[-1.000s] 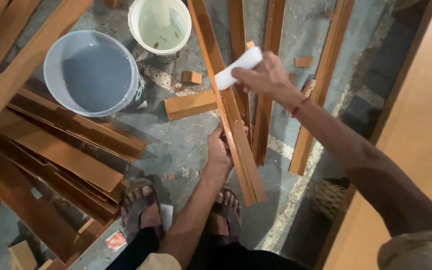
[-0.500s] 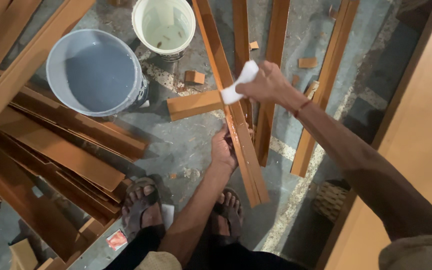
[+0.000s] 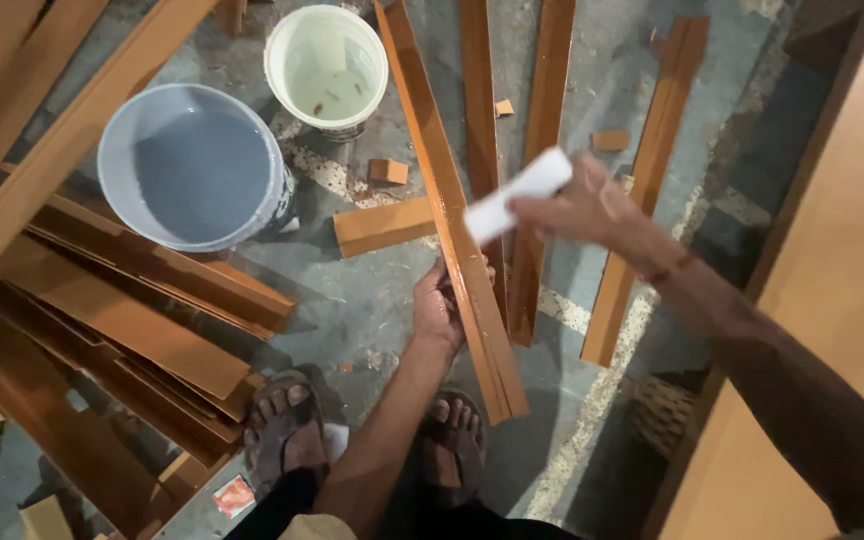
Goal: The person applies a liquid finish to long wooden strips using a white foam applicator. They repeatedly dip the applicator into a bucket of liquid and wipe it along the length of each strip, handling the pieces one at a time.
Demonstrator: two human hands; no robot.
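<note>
My left hand [image 3: 439,308] grips a long orange-brown wooden strip [image 3: 429,140] near its lower end, holding it slanted above the floor. My right hand [image 3: 592,208] is raised to the right of the strip and holds a white folded pad [image 3: 517,195], which hovers just off the strip's right edge. My two sandalled feet [image 3: 282,425] stand on the concrete floor below.
A grey bucket [image 3: 192,165] and a smaller white bucket [image 3: 327,70] stand at upper left. Other wooden strips [image 3: 542,150] lie on the floor beside the held one; a pile of boards [image 3: 122,320] sits left. Small wood offcuts [image 3: 382,225] are scattered about. A large panel [image 3: 832,300] stands right.
My right hand with the white pad has lifted off the strip and drifted right. The left hand keeps its grip on the strip.
</note>
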